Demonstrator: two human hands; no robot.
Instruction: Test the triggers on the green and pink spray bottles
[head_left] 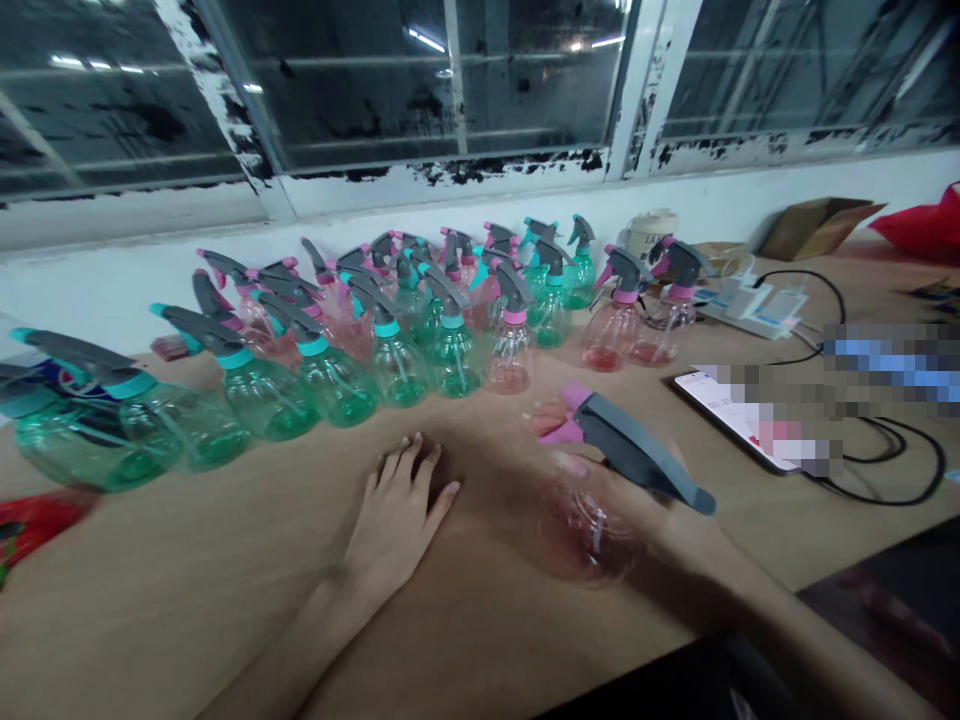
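Observation:
My right hand (611, 490) is wrapped round the neck of a pink spray bottle (592, 545) with a grey and pink trigger head. Part of that bottle is blurred, and I cannot tell whether its base touches the table. Flat on the wooden table (465, 620) lies my left hand (397, 500), fingers spread, holding nothing. Beyond both hands stand several green spray bottles (405, 370) with turquoise collars. Pink spray bottles (510, 355) are mixed among them, and two more pink ones (611, 330) stand together on the right.
A lit phone (742, 415) lies to the right, beside a black cable (937, 470). Farther back are a power strip (757, 305), a cardboard box (817, 225) and a red bag (922, 225). Windows (450, 80) rise behind the table. A red packet (37, 525) is at the left edge.

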